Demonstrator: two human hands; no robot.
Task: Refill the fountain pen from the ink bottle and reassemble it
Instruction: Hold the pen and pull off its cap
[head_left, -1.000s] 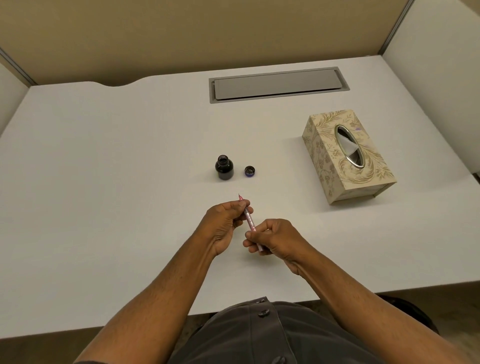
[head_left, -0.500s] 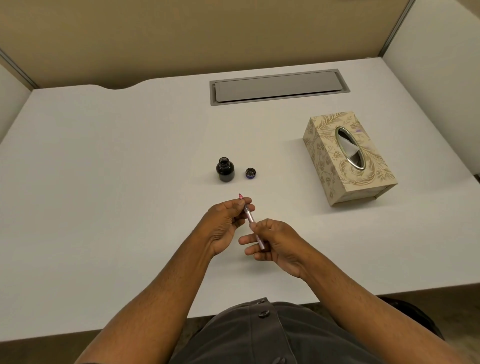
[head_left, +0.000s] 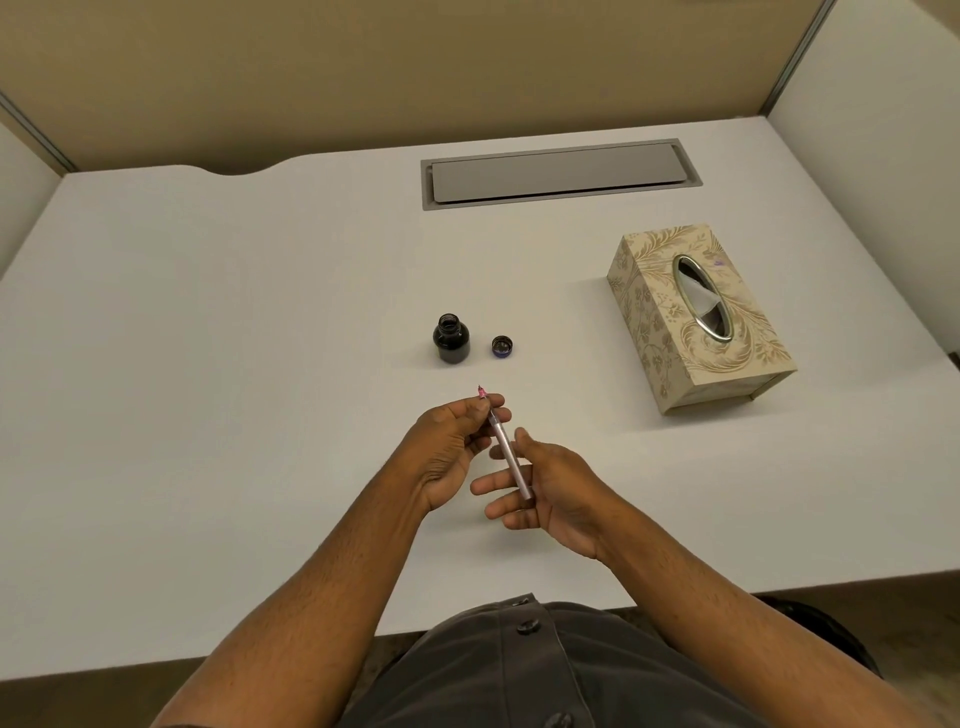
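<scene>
A slim silver-pink fountain pen (head_left: 508, 457) points away from me, its pink nib end just past my fingers. My left hand (head_left: 451, 447) pinches the pen near the nib. My right hand (head_left: 545, 488) is spread open beside the pen's back end, which lies across its fingers without being gripped. The dark ink bottle (head_left: 450, 339) stands open on the white desk (head_left: 208, 415), a little beyond my hands. Its small cap (head_left: 502, 346) lies just to the right of it, opening up.
A patterned tissue box (head_left: 691, 317) sits to the right of the bottle. A grey cable hatch (head_left: 558, 174) is set into the desk's far side. Beige and white partition walls close the desk in at the back and sides.
My right hand has let go of the pen's back end and spread its fingers. My left hand keeps its hold near the nib and has barely moved.
</scene>
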